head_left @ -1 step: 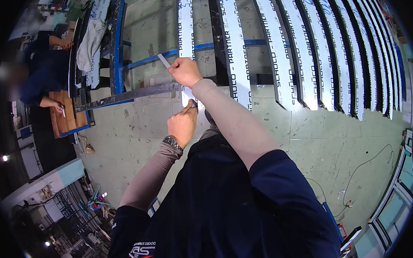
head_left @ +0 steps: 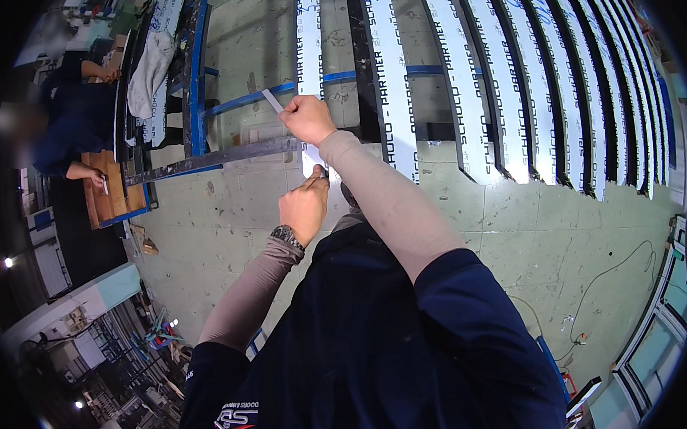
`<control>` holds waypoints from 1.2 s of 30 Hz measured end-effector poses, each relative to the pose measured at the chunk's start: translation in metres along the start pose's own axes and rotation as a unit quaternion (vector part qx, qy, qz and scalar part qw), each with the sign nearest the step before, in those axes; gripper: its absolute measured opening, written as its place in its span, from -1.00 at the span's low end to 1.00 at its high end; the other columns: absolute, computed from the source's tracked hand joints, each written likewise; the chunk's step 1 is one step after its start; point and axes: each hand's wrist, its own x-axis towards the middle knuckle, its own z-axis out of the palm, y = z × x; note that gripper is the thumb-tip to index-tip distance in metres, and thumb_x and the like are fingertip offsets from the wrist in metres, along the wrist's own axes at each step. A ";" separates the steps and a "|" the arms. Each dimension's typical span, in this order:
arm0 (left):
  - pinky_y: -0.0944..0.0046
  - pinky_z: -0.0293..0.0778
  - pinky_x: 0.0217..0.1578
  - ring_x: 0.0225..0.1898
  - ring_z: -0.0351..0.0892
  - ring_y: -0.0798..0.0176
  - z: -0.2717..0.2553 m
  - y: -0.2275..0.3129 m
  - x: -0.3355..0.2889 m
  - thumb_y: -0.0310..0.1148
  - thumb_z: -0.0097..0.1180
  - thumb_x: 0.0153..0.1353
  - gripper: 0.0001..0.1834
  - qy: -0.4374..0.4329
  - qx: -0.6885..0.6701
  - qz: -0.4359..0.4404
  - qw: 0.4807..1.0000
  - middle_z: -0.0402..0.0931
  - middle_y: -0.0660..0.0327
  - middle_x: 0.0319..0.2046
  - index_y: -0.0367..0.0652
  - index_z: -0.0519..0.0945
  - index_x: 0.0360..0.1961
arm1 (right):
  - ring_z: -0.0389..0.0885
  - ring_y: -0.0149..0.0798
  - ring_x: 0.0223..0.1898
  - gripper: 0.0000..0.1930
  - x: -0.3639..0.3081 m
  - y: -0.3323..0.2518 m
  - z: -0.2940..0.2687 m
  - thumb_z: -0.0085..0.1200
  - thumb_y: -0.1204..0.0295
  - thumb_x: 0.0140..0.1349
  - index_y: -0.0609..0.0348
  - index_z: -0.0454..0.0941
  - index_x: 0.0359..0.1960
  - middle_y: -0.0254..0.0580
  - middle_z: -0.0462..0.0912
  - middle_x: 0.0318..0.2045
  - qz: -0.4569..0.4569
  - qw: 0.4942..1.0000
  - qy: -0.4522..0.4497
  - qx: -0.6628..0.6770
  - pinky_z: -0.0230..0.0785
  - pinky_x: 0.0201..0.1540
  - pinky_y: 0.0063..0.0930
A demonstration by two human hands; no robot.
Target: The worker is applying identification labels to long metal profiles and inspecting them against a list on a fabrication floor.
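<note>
My right hand (head_left: 309, 119) is closed in a pinch on a narrow pale strip (head_left: 272, 102) that sticks out to the left. Beneath it runs a long profile (head_left: 309, 52) covered in white printed film. At the profile's near end is my left hand (head_left: 304, 209), a watch on its wrist. Its fingers are pressed together against that end, and the thumb is mostly hidden. A dark flat bar (head_left: 223, 160) reaches from the left up to the profile, just below my right hand.
Several more film-covered profiles (head_left: 460, 81) lie side by side to the right. A blue metal frame (head_left: 198, 78) supports things at the left, near a white cloth (head_left: 152, 72). A co-worker (head_left: 75, 130) stands far left beside a wooden box (head_left: 99, 196). A cable (head_left: 597, 294) lies on the floor.
</note>
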 end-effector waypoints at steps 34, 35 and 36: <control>0.05 0.61 -0.37 -0.39 0.71 -0.05 -0.006 0.003 0.004 -0.30 0.18 0.25 -0.86 -0.010 -0.017 -0.002 1.000 0.72 0.09 -0.18 -0.12 0.66 -0.27 | 0.77 -0.05 -0.32 -0.78 0.006 -0.004 -0.003 0.31 0.28 0.04 0.21 0.74 -0.44 0.03 0.76 -0.44 0.016 1.000 -0.005 -0.026 0.58 -0.12 -0.28; 0.05 0.62 -0.33 -0.36 0.72 -0.05 -0.005 0.003 0.005 -0.28 0.19 0.23 -0.82 -0.015 -0.030 -0.019 0.999 0.71 0.08 -0.10 -0.13 0.66 -0.24 | 0.77 -0.05 -0.32 -0.78 0.006 -0.003 -0.002 0.31 0.28 0.04 0.21 0.74 -0.44 0.03 0.76 -0.44 0.016 1.000 -0.004 -0.025 0.58 -0.12 -0.28; 0.05 0.62 -0.33 -0.36 0.72 -0.05 -0.004 0.004 0.006 -0.28 0.19 0.23 -0.82 -0.015 -0.029 -0.018 0.999 0.71 0.08 -0.10 -0.13 0.66 -0.24 | 0.78 -0.06 -0.33 -0.77 0.005 -0.003 -0.001 0.31 0.28 0.04 0.21 0.75 -0.43 0.04 0.76 -0.44 0.013 1.000 0.001 -0.026 0.58 -0.12 -0.28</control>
